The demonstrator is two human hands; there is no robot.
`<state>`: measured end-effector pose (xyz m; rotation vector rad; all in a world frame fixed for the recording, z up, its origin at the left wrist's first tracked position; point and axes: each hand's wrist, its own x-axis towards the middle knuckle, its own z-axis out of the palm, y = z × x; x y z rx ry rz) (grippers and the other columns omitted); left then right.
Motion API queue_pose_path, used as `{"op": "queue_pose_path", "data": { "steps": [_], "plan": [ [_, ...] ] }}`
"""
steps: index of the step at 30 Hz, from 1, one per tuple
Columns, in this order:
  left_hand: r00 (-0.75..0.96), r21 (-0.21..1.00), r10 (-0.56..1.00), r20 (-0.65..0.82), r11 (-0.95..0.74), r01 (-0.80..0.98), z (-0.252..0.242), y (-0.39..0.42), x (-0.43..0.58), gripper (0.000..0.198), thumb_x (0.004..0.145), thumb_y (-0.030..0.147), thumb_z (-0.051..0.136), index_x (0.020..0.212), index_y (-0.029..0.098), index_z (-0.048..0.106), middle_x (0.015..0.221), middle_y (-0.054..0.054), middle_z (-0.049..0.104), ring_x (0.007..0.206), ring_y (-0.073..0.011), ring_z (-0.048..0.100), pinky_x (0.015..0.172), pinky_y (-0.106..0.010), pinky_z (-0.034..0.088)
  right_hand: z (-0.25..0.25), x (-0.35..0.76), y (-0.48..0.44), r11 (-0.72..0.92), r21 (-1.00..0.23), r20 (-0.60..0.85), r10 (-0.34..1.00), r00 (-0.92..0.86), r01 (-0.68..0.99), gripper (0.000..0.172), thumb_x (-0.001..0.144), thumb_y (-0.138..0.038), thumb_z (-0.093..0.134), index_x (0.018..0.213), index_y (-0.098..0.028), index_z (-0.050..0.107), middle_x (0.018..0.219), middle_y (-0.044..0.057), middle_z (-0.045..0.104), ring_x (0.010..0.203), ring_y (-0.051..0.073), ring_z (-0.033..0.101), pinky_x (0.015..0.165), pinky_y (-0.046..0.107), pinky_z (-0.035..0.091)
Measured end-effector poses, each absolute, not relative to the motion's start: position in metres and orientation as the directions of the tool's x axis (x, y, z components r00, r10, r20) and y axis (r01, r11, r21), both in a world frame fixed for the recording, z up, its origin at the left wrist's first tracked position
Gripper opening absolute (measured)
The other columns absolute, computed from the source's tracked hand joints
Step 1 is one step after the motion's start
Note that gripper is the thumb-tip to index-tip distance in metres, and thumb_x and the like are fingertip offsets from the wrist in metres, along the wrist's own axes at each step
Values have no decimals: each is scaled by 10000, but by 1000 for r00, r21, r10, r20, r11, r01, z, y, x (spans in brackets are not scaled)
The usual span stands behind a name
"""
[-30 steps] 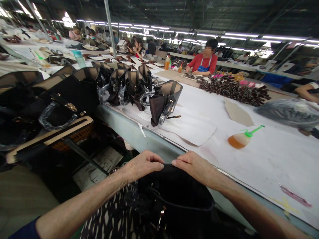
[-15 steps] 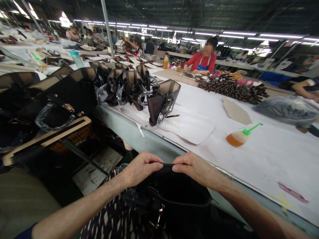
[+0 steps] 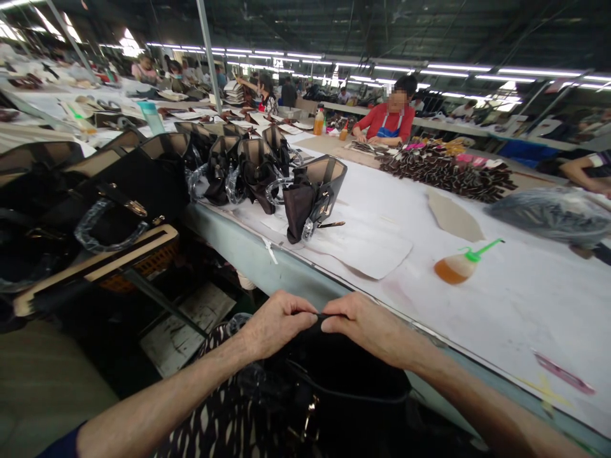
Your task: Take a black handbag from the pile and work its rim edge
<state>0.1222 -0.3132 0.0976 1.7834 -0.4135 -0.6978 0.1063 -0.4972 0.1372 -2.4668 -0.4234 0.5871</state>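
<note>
A black handbag [image 3: 358, 394] with gold hardware rests on my lap, its mouth open toward me. My left hand [image 3: 281, 321] pinches the bag's far top rim between thumb and fingers. Close beside it, fingertips almost touching, my right hand [image 3: 360, 321] pinches the same rim. The bag's inside is too dark to make out. A handle wrapped in clear plastic shows dimly at its left side.
Several dark handbags [image 3: 258, 165] stand on the white-topped table [image 3: 477, 324]; more crowd a rack [image 3: 157, 238] at left. An oil bottle with green spout [image 3: 453, 267], a pink cutter [image 3: 563, 372] and a plastic-wrapped bundle [image 3: 548, 213] lie right. A co-worker in red [image 3: 389, 117] sits across.
My hands have drawn closer together along the bag's rim, so the gap between the fingertips has nearly closed. Both still pinch it. The view has shifted slightly.
</note>
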Motion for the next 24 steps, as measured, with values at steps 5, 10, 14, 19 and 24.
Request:
{"op": "queue_pose_path", "data": {
  "steps": [5,10,14,19,24],
  "plan": [
    [722,949,-645,-251,-313,51,103,-302,126,269,790,304,485,897,145,674,696,22,585,635,-107,453,582,-194,344,144,105,-483,-837,-512,-325,396,859,192,300,797,-249,481,547,-171,334,510,-65,307,498,74,282,491,218,207],
    [687,954,-665,-292,-254,159,109,-270,132,329,771,320,542,1054,165,607,937,-10,614,821,-140,512,727,-213,382,140,106,-487,-826,-533,-325,400,857,184,317,819,-294,460,551,-176,336,513,-64,302,495,77,282,490,218,210],
    [698,953,-649,-304,-209,221,106,-256,133,337,753,315,568,1044,149,603,870,-11,616,775,-133,516,701,-215,381,139,107,-486,-830,-527,-339,401,851,182,305,808,-290,457,550,-179,339,520,-60,319,505,83,302,494,221,217],
    [732,934,-586,-347,-285,215,106,-262,134,348,741,369,577,974,121,649,834,-29,643,742,-142,531,679,-219,390,139,108,-481,-830,-526,-344,408,846,187,296,797,-267,449,545,-178,320,531,-58,309,522,86,313,507,223,225],
    [707,929,-614,-351,-325,179,100,-272,136,317,738,385,570,878,127,688,706,-9,637,623,-126,508,575,-206,374,138,108,-481,-826,-535,-345,406,846,178,305,794,-269,454,545,-178,304,533,-59,303,523,85,308,508,228,220]
  ]
}}
